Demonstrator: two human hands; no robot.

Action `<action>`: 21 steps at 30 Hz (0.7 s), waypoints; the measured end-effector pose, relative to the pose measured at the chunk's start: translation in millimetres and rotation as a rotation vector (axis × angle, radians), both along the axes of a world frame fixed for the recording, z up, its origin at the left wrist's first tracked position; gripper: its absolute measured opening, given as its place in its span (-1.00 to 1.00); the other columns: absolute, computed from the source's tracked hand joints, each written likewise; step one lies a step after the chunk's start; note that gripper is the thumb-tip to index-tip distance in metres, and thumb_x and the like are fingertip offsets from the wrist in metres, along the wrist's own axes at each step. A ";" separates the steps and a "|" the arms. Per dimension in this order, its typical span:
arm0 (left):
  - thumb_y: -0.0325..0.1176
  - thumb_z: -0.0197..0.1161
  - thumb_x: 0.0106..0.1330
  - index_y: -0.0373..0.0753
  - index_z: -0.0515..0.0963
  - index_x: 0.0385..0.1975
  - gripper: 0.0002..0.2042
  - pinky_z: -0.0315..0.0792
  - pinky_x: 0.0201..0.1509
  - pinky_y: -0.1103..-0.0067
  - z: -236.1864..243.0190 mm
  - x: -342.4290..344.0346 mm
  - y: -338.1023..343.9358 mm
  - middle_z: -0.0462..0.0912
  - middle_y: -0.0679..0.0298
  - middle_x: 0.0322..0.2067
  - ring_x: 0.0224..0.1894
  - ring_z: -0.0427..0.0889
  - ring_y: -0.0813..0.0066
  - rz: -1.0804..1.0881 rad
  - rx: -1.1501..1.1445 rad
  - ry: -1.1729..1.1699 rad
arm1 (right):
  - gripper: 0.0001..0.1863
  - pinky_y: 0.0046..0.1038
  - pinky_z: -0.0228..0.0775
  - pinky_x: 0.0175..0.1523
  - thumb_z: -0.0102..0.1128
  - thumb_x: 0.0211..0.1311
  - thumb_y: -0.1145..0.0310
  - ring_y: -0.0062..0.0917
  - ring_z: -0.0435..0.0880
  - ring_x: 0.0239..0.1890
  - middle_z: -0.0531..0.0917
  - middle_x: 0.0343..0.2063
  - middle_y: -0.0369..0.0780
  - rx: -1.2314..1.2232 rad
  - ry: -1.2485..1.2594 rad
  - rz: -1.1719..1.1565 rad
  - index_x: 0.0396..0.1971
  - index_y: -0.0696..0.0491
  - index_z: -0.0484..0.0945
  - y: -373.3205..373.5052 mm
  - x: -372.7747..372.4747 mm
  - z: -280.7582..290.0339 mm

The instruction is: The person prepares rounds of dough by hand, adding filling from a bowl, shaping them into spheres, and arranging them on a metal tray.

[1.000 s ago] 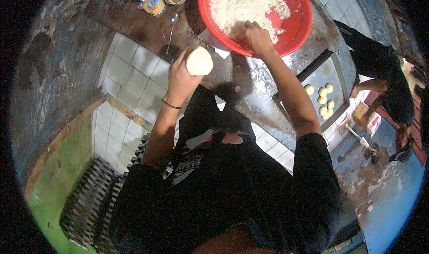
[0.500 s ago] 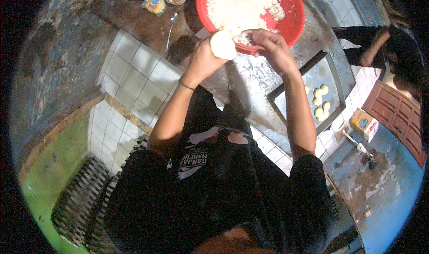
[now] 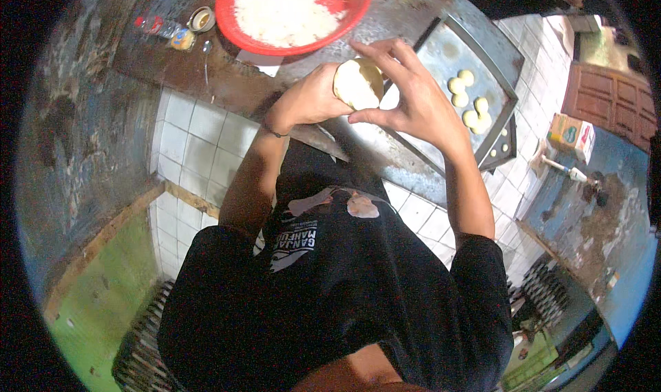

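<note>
Now the dough (image 3: 359, 85) sits between both hands, left hand (image 3: 315, 96) wrapped round it, right hand (image 3: 425, 102) spread and curved beside it, contact unclear; looks soft, fairly light, easily dented, so best cupped round its sides

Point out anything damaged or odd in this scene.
The blue surface at right looks damaged: its coating is worn into irregular brown patches. On the tray, the pale round pieces sit in two bunches rather than evenly spaced.
</note>
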State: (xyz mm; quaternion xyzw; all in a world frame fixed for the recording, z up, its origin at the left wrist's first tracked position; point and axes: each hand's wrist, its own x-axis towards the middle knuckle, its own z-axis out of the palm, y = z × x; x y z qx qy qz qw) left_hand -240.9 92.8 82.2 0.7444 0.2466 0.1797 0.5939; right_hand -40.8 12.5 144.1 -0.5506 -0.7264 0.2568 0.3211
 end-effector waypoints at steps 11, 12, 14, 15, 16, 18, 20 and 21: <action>-0.18 0.20 0.52 -0.26 0.58 0.06 -0.69 0.36 -0.28 0.70 4.5 91.9 -86.3 0.66 0.44 -0.23 -0.29 0.50 0.78 0.139 -0.486 -0.219 | -0.23 -0.39 0.71 -0.07 0.59 0.12 0.20 -0.42 0.72 -0.11 0.58 0.06 -0.11 -0.108 0.452 -0.280 0.33 0.06 0.48 -98.5 82.9 -7.9; -0.19 0.19 0.51 -0.26 0.59 0.05 -0.70 0.36 -0.29 0.70 2.6 98.4 -90.6 0.66 0.44 -0.24 -0.30 0.51 0.78 0.127 -0.483 -0.214 | -0.16 -0.39 0.68 -0.02 0.62 0.06 0.21 -0.41 0.70 -0.08 0.57 0.08 -0.11 0.012 0.262 -0.231 0.37 0.02 0.45 -100.4 85.6 -5.5; -0.23 0.18 0.51 -0.26 0.60 0.02 -0.73 0.36 -0.31 0.70 7.1 111.6 -98.8 0.66 0.42 -0.26 -0.31 0.51 0.79 0.093 -0.485 -0.205 | -0.15 -0.31 0.61 0.03 0.64 -0.02 0.12 -0.29 0.69 -0.09 0.57 0.06 -0.11 0.199 -0.012 -0.147 0.32 -0.01 0.50 -100.7 90.9 1.9; -0.28 0.15 0.50 -0.25 0.55 0.06 -0.74 0.32 -0.39 0.72 0.5 113.3 -99.4 0.61 0.43 -0.32 -0.36 0.50 0.80 0.040 -0.495 -0.121 | -0.21 -0.23 0.57 0.04 0.64 -0.03 0.04 -0.19 0.68 -0.13 0.58 0.03 -0.11 0.270 -0.086 -0.110 0.24 0.00 0.58 -101.5 92.3 3.5; -0.29 0.14 0.50 -0.25 0.52 0.08 -0.73 0.31 -0.42 0.73 7.7 115.5 -99.5 0.59 0.43 -0.35 -0.39 0.49 0.80 0.054 -0.621 -0.136 | -0.29 -0.25 0.57 0.02 0.63 -0.01 0.05 -0.22 0.68 -0.15 0.60 -0.03 -0.13 0.225 -0.018 -0.119 0.17 0.00 0.62 -101.3 99.4 -0.2; -0.31 0.12 0.51 -0.26 0.46 0.14 -0.70 0.27 -0.47 0.76 26.4 121.2 -99.3 0.54 0.43 -0.40 -0.44 0.47 0.79 0.085 -0.875 -0.162 | -0.44 -0.30 0.58 -0.02 0.61 0.03 0.09 -0.30 0.68 -0.19 0.64 -0.13 -0.16 0.135 0.118 -0.136 0.03 0.02 0.72 -102.9 112.4 -8.9; -0.28 0.16 0.53 -0.25 0.38 0.21 -0.65 0.22 -0.51 0.82 29.5 126.4 -101.2 0.48 0.42 -0.47 -0.51 0.43 0.78 0.147 -0.937 -0.306 | -0.64 -0.38 0.58 -0.13 0.50 0.21 0.17 -0.48 0.70 -0.22 0.67 -0.29 -0.21 0.071 0.297 -0.292 -0.12 0.12 0.76 -102.4 114.0 -18.9; -0.28 0.18 0.52 -0.25 0.37 0.22 -0.64 0.22 -0.52 0.82 32.6 131.7 -105.1 0.48 0.42 -0.47 -0.52 0.42 0.78 0.204 -0.886 -0.349 | -0.66 -0.42 0.58 -0.18 0.46 0.26 0.19 -0.52 0.70 -0.22 0.66 -0.30 -0.21 0.051 0.401 -0.384 -0.11 0.14 0.75 -103.0 114.2 -37.7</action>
